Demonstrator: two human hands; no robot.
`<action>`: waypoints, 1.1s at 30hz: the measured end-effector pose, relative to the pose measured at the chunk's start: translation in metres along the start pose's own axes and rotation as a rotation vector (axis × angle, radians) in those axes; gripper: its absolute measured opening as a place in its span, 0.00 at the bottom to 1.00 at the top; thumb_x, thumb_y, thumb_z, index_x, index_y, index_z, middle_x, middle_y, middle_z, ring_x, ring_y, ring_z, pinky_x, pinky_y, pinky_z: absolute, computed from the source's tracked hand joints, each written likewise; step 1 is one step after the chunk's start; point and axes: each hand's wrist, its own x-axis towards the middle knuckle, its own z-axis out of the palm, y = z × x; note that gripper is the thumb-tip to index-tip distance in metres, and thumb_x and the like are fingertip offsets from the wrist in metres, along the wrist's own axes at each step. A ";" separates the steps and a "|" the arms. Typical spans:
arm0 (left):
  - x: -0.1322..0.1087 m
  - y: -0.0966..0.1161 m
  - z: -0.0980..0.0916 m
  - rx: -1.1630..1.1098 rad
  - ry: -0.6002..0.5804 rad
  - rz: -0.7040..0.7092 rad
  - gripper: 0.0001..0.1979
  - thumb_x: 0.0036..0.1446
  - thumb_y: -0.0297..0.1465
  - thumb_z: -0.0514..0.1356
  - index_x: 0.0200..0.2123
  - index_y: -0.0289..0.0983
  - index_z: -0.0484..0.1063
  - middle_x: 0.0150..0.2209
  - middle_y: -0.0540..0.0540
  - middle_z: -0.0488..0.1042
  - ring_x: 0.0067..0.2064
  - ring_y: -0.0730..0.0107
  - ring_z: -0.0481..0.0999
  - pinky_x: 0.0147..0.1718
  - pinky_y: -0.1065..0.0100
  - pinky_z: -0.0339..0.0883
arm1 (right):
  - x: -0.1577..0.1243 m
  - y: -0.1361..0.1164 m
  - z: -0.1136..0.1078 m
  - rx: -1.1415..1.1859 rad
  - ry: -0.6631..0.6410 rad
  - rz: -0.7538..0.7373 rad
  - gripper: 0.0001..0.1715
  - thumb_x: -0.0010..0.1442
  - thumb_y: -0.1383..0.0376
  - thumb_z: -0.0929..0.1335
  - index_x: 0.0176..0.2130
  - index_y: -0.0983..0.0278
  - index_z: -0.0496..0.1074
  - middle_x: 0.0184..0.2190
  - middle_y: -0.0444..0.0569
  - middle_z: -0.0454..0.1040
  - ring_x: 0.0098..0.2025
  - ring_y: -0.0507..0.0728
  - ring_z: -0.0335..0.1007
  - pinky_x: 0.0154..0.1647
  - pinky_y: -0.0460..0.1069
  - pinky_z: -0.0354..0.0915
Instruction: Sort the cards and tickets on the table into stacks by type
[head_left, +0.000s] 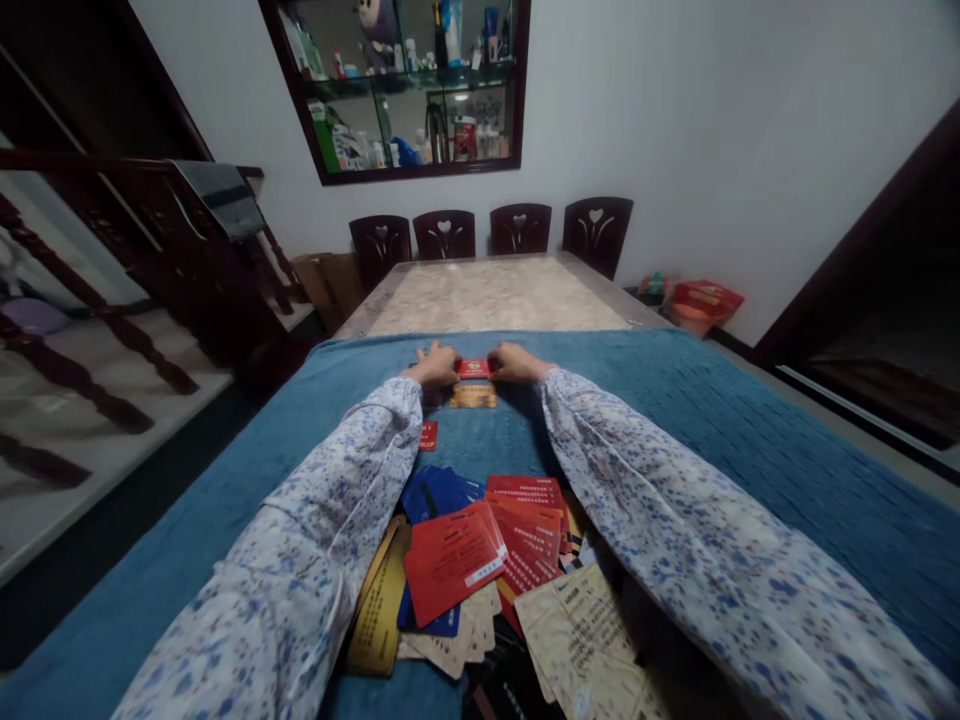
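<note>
Far out on the blue cloth (360,365), my left hand (436,366) and my right hand (517,363) pinch the two ends of a red card (474,369) with gold print. Just below it a gold card (473,396) lies flat, close to the red one. Part of another red card (428,436) shows beside my left sleeve. Nearer to me is a loose pile: red cards (454,560), blue cards (439,492), gold cards (381,610) and cream cards (577,630). My sleeves cover the pile's sides.
The blue cloth covers the near part of a long stone-topped table (510,290). Several dark chairs (517,228) stand along its far end. A stair railing (97,285) is on the left. A red bag (705,298) sits on the floor at the right.
</note>
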 end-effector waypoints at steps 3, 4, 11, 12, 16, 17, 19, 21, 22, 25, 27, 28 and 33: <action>0.001 -0.001 0.000 -0.003 -0.018 0.005 0.15 0.56 0.29 0.60 0.46 0.40 0.78 0.52 0.39 0.75 0.61 0.42 0.62 0.58 0.35 0.59 | 0.000 0.000 0.001 0.003 -0.009 -0.001 0.17 0.62 0.63 0.71 0.48 0.68 0.80 0.46 0.56 0.81 0.48 0.58 0.75 0.44 0.44 0.63; 0.001 -0.002 0.000 -0.003 -0.022 0.008 0.15 0.56 0.29 0.60 0.47 0.40 0.78 0.53 0.39 0.74 0.61 0.42 0.62 0.58 0.35 0.59 | 0.001 0.000 0.001 0.004 -0.011 0.001 0.17 0.62 0.63 0.71 0.48 0.69 0.80 0.46 0.57 0.81 0.48 0.58 0.75 0.44 0.44 0.63; 0.002 -0.002 -0.002 0.007 -0.028 0.019 0.19 0.53 0.29 0.62 0.49 0.41 0.78 0.57 0.39 0.71 0.62 0.42 0.62 0.58 0.39 0.62 | 0.001 0.002 0.004 0.019 -0.018 0.024 0.18 0.62 0.63 0.71 0.49 0.68 0.81 0.47 0.56 0.82 0.48 0.58 0.76 0.44 0.44 0.64; 0.002 -0.002 -0.002 0.011 -0.029 0.018 0.19 0.53 0.29 0.62 0.49 0.40 0.78 0.57 0.39 0.71 0.62 0.42 0.62 0.58 0.40 0.63 | 0.001 0.002 0.004 0.023 -0.018 0.026 0.18 0.62 0.63 0.71 0.49 0.68 0.81 0.47 0.56 0.82 0.48 0.58 0.76 0.44 0.44 0.64; 0.004 -0.002 -0.001 0.025 -0.044 0.013 0.19 0.54 0.31 0.61 0.50 0.41 0.77 0.58 0.38 0.69 0.63 0.43 0.62 0.59 0.41 0.62 | 0.002 0.004 0.005 0.037 -0.019 0.039 0.19 0.62 0.63 0.71 0.50 0.68 0.81 0.47 0.56 0.82 0.47 0.58 0.77 0.44 0.44 0.65; 0.004 -0.003 -0.001 0.028 -0.051 0.012 0.19 0.55 0.31 0.61 0.51 0.42 0.77 0.59 0.38 0.69 0.63 0.43 0.62 0.59 0.41 0.62 | 0.003 0.004 0.005 0.041 -0.020 0.043 0.19 0.62 0.63 0.71 0.50 0.68 0.81 0.47 0.56 0.82 0.47 0.58 0.77 0.44 0.44 0.65; 0.006 -0.003 -0.001 0.035 -0.064 0.006 0.19 0.55 0.31 0.61 0.51 0.42 0.77 0.59 0.38 0.69 0.63 0.43 0.62 0.59 0.41 0.62 | 0.005 0.004 0.006 0.046 -0.023 0.053 0.19 0.62 0.62 0.71 0.50 0.68 0.81 0.48 0.55 0.82 0.47 0.58 0.77 0.43 0.44 0.65; 0.008 -0.002 -0.002 0.041 -0.072 -0.003 0.19 0.54 0.31 0.61 0.50 0.43 0.77 0.58 0.38 0.70 0.63 0.43 0.62 0.59 0.42 0.62 | 0.007 0.004 0.006 0.050 -0.026 0.064 0.18 0.61 0.62 0.71 0.49 0.67 0.82 0.48 0.55 0.82 0.47 0.58 0.77 0.43 0.44 0.66; 0.010 -0.002 -0.002 0.043 -0.075 -0.009 0.19 0.53 0.30 0.62 0.50 0.43 0.78 0.58 0.38 0.70 0.63 0.43 0.62 0.59 0.42 0.62 | 0.008 0.004 0.006 0.051 -0.028 0.069 0.18 0.61 0.62 0.72 0.49 0.67 0.82 0.47 0.55 0.82 0.47 0.58 0.77 0.42 0.43 0.66; 0.014 0.000 -0.003 0.042 -0.080 -0.026 0.20 0.50 0.28 0.62 0.49 0.43 0.78 0.57 0.38 0.71 0.62 0.43 0.64 0.59 0.41 0.63 | 0.009 0.004 0.006 0.058 -0.032 0.080 0.18 0.60 0.62 0.72 0.48 0.66 0.82 0.47 0.55 0.82 0.47 0.58 0.77 0.42 0.43 0.66; 0.015 0.001 -0.003 0.038 -0.080 -0.032 0.20 0.49 0.27 0.62 0.47 0.41 0.78 0.57 0.37 0.72 0.61 0.42 0.65 0.58 0.41 0.63 | 0.009 0.003 0.005 0.064 -0.036 0.081 0.18 0.60 0.63 0.72 0.48 0.67 0.82 0.47 0.55 0.82 0.46 0.58 0.78 0.42 0.43 0.66; 0.015 0.002 -0.003 0.036 -0.079 -0.033 0.20 0.49 0.27 0.61 0.47 0.41 0.78 0.57 0.37 0.72 0.61 0.42 0.65 0.58 0.40 0.63 | 0.009 0.003 0.005 0.067 -0.038 0.081 0.18 0.60 0.63 0.72 0.48 0.67 0.82 0.47 0.55 0.82 0.46 0.59 0.78 0.42 0.44 0.67; 0.007 0.000 -0.001 0.028 -0.033 -0.028 0.21 0.52 0.29 0.61 0.51 0.40 0.75 0.58 0.38 0.73 0.63 0.44 0.62 0.58 0.43 0.62 | 0.009 0.004 0.005 0.075 -0.041 0.080 0.20 0.59 0.63 0.72 0.50 0.67 0.82 0.47 0.55 0.82 0.47 0.59 0.77 0.43 0.44 0.67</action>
